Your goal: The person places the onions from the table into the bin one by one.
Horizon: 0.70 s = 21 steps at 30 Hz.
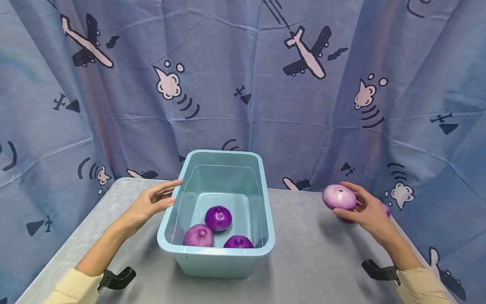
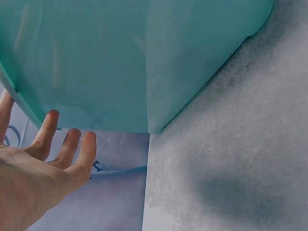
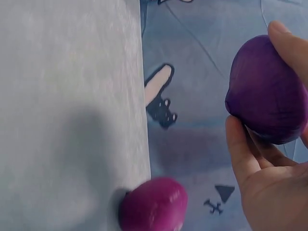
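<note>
My right hand grips a pale purple onion between thumb and fingers, raised over the right side of the table; in the right wrist view this onion looks dark purple. Partly hidden behind that hand, more purple shows, and a magenta onion lies by the table edge in the right wrist view. My left hand has its fingers extended, fingertips right at the left rim of a light teal tub. Inside the tub are three onions: one dark purple, one lighter, and one half hidden behind the front wall.
The grey table carries the tub near its middle. Behind and along both sides hangs a blue curtain printed with planes and clouds. Black bands are worn on both wrists.
</note>
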Motion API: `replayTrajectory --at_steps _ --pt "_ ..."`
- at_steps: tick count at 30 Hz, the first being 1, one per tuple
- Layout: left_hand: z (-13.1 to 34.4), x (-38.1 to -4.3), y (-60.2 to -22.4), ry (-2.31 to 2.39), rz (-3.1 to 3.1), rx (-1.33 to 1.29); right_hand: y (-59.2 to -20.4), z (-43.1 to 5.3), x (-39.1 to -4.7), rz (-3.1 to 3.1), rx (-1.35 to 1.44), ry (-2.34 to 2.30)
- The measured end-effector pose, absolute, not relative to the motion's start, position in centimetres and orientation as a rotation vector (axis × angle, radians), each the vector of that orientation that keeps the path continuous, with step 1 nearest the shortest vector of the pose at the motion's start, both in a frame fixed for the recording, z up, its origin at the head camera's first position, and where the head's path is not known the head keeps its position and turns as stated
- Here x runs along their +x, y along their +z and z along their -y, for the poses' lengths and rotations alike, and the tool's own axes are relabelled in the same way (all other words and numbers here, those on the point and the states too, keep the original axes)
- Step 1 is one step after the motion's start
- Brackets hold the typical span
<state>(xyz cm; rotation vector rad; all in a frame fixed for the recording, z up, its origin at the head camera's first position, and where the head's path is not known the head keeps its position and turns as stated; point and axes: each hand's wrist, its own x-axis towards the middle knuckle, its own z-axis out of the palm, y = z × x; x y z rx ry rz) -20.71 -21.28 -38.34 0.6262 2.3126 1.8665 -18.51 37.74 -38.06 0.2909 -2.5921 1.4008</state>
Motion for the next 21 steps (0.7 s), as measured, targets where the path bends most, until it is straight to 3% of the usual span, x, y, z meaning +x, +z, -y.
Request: replayTrajectory --at_steps 21 --pt "21.4 -20.8 -38.5 1.869 -2.310 0.647 -35.7 -32.7 -19.8 2.547 0.491 1.489"
